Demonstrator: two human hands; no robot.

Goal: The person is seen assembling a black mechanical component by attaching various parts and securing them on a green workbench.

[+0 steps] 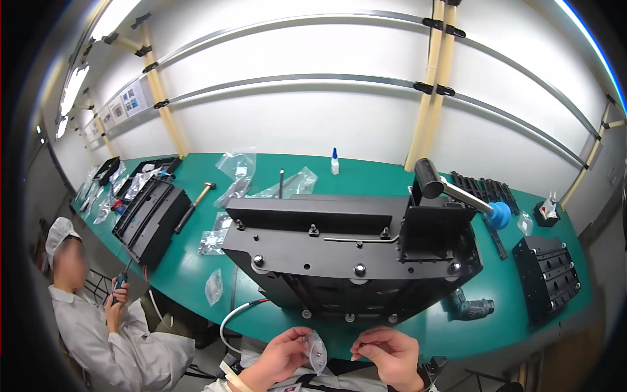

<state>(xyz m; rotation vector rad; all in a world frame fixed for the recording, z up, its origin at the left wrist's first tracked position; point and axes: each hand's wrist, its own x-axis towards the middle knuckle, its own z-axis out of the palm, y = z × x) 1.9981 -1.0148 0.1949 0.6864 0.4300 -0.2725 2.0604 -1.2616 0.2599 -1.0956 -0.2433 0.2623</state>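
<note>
Near the table's front edge, my left hand [287,353] pinches a small clear plastic bag [317,353] with tiny parts in it. My right hand [390,356] is beside it, thumb and forefinger pressed together. Whatever small thing they hold is too tiny to name. Just beyond both hands stands a large black metal housing [307,258] with bolts along its top and front, touched by neither hand. A thin L-shaped hex key [359,240] lies on its top. At its right end, a metal rod with a black cylinder [428,178] and a blue knob [499,215] sticks up.
The green table [385,176] carries a power tool [471,307], another black housing [547,279], black bars [483,188], a hammer [194,208], a glue bottle [335,162] and plastic bags [238,173]. A seated co-worker [111,320] at left holds a screwdriver near a black frame [151,219].
</note>
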